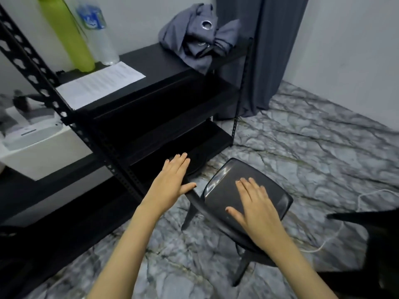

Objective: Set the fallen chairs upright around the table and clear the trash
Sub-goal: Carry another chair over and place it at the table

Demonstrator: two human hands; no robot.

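Partly hidden chair (248,190), right hand (257,210) covering seat

Black shelf rack (138,87) holds paper (99,85), green bottle (64,33), grey cloth (198,37).

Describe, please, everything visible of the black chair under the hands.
The black chair looks like glossy moulded plastic: a rounded seat panel with two tapering legs beneath. It stands on the marble-patterned floor beside the metal shelf. The right hand lies flat on it; the left hand is open at its edge.
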